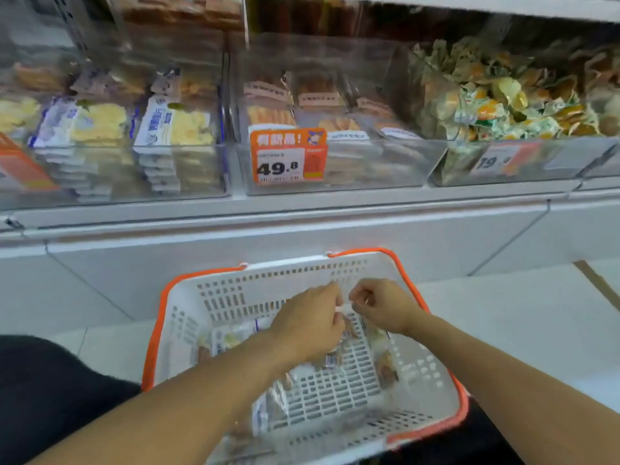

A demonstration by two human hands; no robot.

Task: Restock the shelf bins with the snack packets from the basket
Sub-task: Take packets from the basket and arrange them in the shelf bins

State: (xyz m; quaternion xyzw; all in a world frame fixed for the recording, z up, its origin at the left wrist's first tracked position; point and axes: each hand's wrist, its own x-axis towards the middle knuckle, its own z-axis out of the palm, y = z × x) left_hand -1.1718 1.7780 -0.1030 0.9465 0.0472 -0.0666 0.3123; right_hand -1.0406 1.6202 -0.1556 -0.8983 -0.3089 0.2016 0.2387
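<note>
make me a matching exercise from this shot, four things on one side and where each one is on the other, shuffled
Things:
1. basket
2. orange price tag
3. blue-and-white packets
4. green-and-yellow wrapped snacks

Places:
A. left bin
B. front of the middle bin
C. right bin
D. on the floor below the shelf, under both hands

Pairs: 1-D, 2-B, 3-A, 4-C

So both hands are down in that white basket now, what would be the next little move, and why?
Probably lift the clear packet out of the basket and up toward the middle bin. Both the left hand and right hand seem to pinch it, though blur hides the grip. That bin's packets look brownish like this one, and it has room on top.
</note>
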